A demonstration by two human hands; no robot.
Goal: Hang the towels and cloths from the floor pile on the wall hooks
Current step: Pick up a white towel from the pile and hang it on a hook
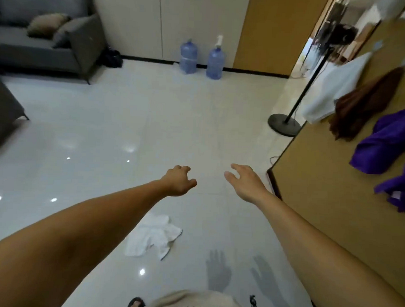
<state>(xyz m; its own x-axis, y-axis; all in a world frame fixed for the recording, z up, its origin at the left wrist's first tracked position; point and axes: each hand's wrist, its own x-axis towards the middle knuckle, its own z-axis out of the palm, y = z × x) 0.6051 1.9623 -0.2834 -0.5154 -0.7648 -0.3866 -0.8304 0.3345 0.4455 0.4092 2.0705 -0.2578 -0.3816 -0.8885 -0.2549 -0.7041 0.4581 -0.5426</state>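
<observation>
- The left hand (180, 180) is empty, fingers loosely curled; the right hand (243, 181) is empty, fingers relaxed.
- A crumpled white towel (152, 236) lies on the glossy tiled floor (129, 116).
- A white cloth (334, 89), a shaggy brown towel (364, 101) and a purple cloth (390, 141) hang on the tan wall (333, 181).
- The beige shirt (191, 301) reads "CHINA".

Soft, even indoor light, fairly bright. The glossy floor tiles (152, 128) catch white glare spots left of the left hand (178, 181) — and two faint hand shadows lie nearer the person than the right hand (244, 182). Right of that hand the wall (322, 192) bows with wide-angle distortion, its far white towel (332, 89) blurred.
</observation>
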